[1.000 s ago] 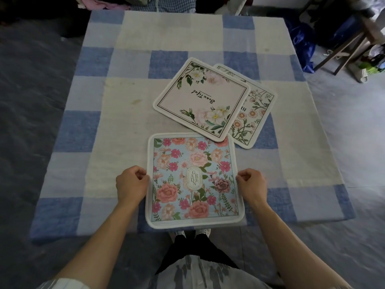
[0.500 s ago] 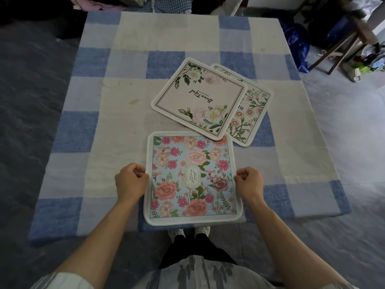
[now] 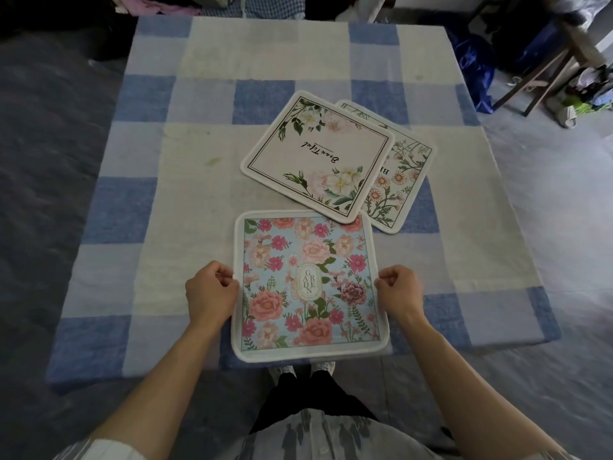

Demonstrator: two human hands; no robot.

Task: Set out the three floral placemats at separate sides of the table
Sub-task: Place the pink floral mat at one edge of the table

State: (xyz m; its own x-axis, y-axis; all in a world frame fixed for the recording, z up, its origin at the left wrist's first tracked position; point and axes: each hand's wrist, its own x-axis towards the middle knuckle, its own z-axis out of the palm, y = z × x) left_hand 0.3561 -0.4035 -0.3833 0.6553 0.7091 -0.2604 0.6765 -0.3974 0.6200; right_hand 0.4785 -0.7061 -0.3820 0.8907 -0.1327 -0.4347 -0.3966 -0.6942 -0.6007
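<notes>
A light-blue placemat with pink flowers lies at the near edge of the table, its front edge hanging slightly over. My left hand pinches its left edge and my right hand pinches its right edge. Beyond it, a white placemat with cream roses and script lettering lies tilted near the table's middle and overlaps the blue mat's far right corner. A third placemat with orange daisies lies half hidden under the white one, to its right.
The table wears a blue-and-white checked cloth. A wooden stool or chair frame and a blue bag stand on the floor at the right. Piled clothes sit beyond the far edge.
Both hands keep their grip on the blue placemat's sides. The mat has barely shifted; the view has tilted slightly.
</notes>
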